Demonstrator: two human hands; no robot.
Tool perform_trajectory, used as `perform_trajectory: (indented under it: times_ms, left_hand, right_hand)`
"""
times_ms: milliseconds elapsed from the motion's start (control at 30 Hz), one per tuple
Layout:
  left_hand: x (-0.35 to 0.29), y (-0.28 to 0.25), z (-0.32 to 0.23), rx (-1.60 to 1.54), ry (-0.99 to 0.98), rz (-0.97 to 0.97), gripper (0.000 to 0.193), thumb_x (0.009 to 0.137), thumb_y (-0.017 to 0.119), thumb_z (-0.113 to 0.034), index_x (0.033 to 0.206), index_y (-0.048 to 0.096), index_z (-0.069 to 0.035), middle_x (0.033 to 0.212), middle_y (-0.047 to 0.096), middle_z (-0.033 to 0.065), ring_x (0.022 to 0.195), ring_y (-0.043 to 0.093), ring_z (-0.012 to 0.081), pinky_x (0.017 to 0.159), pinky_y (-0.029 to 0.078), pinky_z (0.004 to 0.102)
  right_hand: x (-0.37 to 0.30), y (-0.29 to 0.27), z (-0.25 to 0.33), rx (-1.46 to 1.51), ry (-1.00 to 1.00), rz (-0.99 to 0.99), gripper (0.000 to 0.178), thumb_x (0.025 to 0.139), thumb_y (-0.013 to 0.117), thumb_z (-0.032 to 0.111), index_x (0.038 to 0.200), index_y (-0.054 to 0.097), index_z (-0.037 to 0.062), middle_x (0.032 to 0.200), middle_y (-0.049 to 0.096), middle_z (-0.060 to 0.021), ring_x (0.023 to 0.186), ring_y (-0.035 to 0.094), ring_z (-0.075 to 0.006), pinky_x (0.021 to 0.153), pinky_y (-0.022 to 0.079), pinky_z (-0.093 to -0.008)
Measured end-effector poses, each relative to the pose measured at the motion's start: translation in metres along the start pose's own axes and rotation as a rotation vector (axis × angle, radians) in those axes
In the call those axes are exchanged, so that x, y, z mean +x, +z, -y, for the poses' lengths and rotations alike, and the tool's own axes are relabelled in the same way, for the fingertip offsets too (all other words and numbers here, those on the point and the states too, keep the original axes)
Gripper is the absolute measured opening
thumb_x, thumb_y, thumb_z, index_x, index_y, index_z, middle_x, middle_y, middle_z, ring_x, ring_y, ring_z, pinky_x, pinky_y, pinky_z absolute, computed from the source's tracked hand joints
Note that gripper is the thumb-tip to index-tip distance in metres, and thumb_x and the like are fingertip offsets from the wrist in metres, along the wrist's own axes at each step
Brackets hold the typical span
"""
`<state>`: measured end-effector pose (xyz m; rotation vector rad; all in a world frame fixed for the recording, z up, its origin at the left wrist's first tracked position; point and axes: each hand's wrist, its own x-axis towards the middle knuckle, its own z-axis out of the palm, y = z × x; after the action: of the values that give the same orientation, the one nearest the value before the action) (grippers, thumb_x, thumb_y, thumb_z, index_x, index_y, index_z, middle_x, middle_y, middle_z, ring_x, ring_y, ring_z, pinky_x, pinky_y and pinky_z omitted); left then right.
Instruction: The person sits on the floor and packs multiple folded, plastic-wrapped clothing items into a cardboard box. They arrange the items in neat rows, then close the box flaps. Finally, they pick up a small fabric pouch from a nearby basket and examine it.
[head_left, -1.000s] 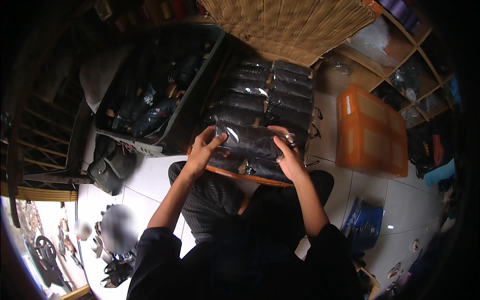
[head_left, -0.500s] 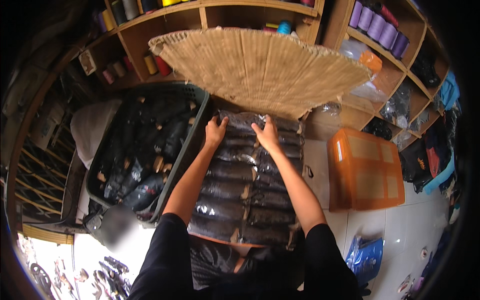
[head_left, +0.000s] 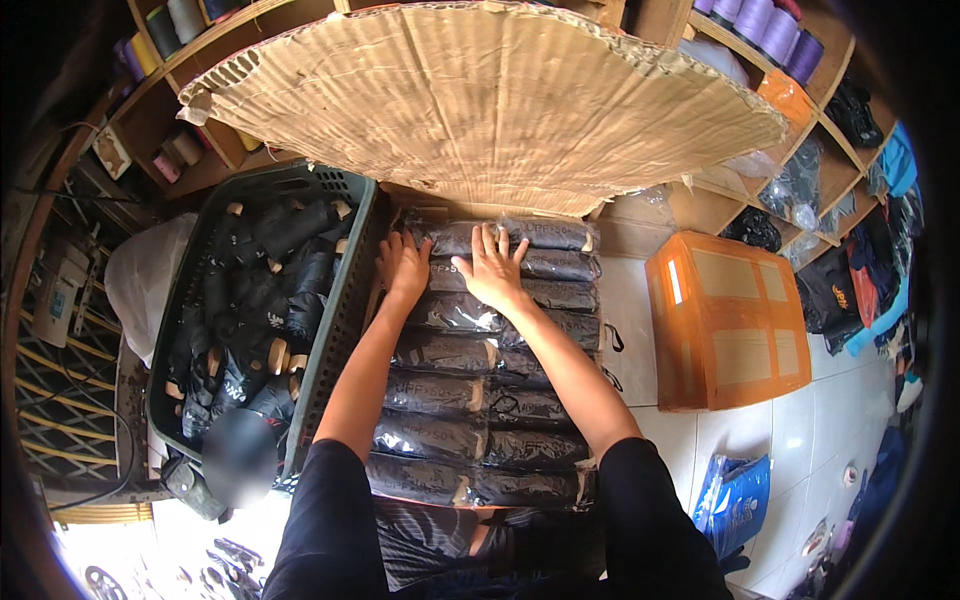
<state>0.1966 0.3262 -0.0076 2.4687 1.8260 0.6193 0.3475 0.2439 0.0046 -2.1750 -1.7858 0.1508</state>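
My left hand (head_left: pixel 404 268) lies with its fingers spread on the far left corner of a packed carton. Beside it, my right hand (head_left: pixel 492 265) presses flat, fingers apart, on the far rows near the middle. Under both hands are black folded umbrellas (head_left: pixel 430 393) in clear plastic sleeves, laid in two columns of several rows. Pale handle ends show at some of their ends. The carton's big brown cardboard flap (head_left: pixel 480 100) stands raised behind them. Neither hand grips an umbrella.
Left of the carton stands a dark green basket (head_left: pixel 345 330) heaped with black umbrellas. To the right sits a taped orange-brown box (head_left: pixel 725 320) on the tiled floor, with a blue plastic package (head_left: pixel 733 500) nearer me. Wooden shelves (head_left: pixel 690 215) with thread spools (head_left: pixel 780 40) line the back.
Both hands have let go of the far umbrella's edge and flattened onto the rows, fingers spread. The view has shifted, and the cardboard flap looks larger.
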Motion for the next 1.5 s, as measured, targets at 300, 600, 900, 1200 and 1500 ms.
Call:
perform_trajectory:
  times_ms: [300, 600, 900, 1200, 1500]
  left_hand:
    - [-0.017, -0.013, -0.019, -0.023, 0.318, 0.141, 0.064, 0.097, 0.044, -0.05, 0.151, 0.032, -0.017, 0.157, 0.027, 0.0141, 0.145, 0.021, 0.0351, 0.113, 0.023, 0.0576]
    - [-0.02, -0.032, -0.019, -0.067, 0.258, 0.338, 0.065, 0.097, 0.04, -0.055, 0.151, 0.033, -0.019, 0.158, 0.025, 0.0132, 0.147, 0.017, 0.0335, 0.112, 0.02, 0.0629]
    - [-0.192, -0.128, 0.016, -0.452, 0.335, 0.159, 0.051, 0.094, 0.057, -0.026, 0.137, 0.047, 0.0, 0.152, 0.029, 0.0261, 0.145, 0.02, 0.0387, 0.116, 0.018, 0.0571]
    - [-0.536, -0.204, 0.197, -0.193, -0.624, -0.452, 0.023, 0.079, 0.063, -0.004, 0.102, 0.063, -0.005, 0.094, 0.056, 0.015, 0.092, 0.054, 0.034, 0.082, 0.044, 0.0423]
    - [-0.781, -0.246, 0.357, 0.52, -1.603, -0.212, 0.092, 0.068, 0.083, -0.035, 0.143, 0.033, -0.019, 0.151, 0.026, 0.0171, 0.137, 0.026, 0.0451, 0.102, 0.031, 0.0667]
  right_hand:
    - [-0.011, -0.02, -0.021, -0.095, 0.099, 0.02, 0.077, 0.094, 0.033, 0.066, 0.152, 0.031, 0.0142, 0.158, 0.016, -0.0233, 0.145, 0.004, -0.0496, 0.109, -0.005, -0.0712]
    - [-0.014, -0.037, -0.023, -0.031, 0.054, 0.181, 0.076, 0.095, 0.034, 0.064, 0.15, 0.033, 0.0112, 0.159, 0.014, -0.0226, 0.145, 0.006, -0.0507, 0.109, -0.003, -0.0714]
    - [-0.123, -0.051, 0.058, 0.095, -0.3, -0.13, 0.063, 0.095, 0.054, 0.044, 0.145, 0.042, 0.0079, 0.158, 0.022, -0.0189, 0.145, 0.018, -0.0437, 0.11, 0.006, -0.0705]
    - [-0.299, -0.039, 0.188, 0.486, -0.699, 0.236, 0.052, 0.092, 0.061, 0.021, 0.139, 0.046, 0.0039, 0.154, 0.03, -0.0166, 0.143, 0.027, -0.0389, 0.114, 0.008, -0.0657]
    - [-0.382, -0.025, 0.273, 0.511, -0.931, 0.524, 0.045, 0.092, 0.06, 0.011, 0.134, 0.05, -0.0013, 0.149, 0.038, -0.0174, 0.135, 0.039, -0.037, 0.11, 0.035, -0.0448]
